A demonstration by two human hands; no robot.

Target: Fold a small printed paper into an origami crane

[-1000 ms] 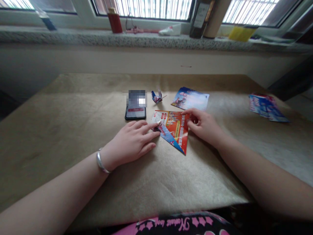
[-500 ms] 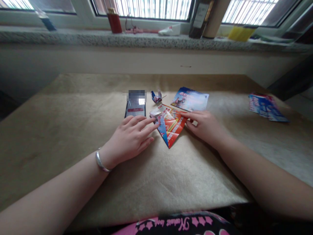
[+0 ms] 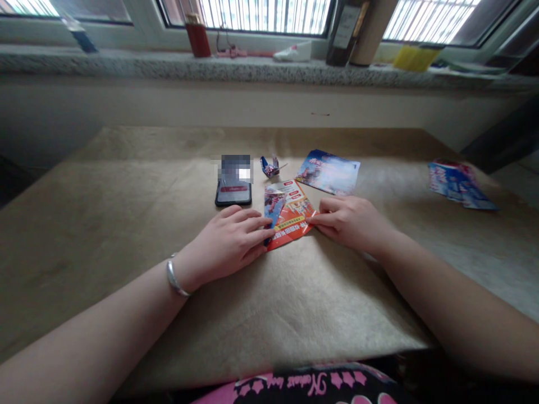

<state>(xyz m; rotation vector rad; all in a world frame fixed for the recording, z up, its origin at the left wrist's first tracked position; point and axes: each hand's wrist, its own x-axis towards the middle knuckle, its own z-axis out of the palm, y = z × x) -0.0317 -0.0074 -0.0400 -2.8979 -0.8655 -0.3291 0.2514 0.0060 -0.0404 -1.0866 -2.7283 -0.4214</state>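
Observation:
A folded red and orange printed paper lies on the tan table cover in front of me. My left hand, with a silver bracelet on the wrist, lies flat with its fingertips pressing the paper's left edge. My right hand pinches the paper's right corner between thumb and forefinger. A small folded paper crane stands just beyond the paper. A black phone lies to the left of the paper, close to my left fingertips.
A blue printed sheet lies behind my right hand. More blue sheets sit at the table's right edge. The stone windowsill carries a red can, a dark bottle and other small items.
The paper has been turned and folded from a wide triangle into a narrower, more upright shape. Both hands have shifted closer together along its edges.

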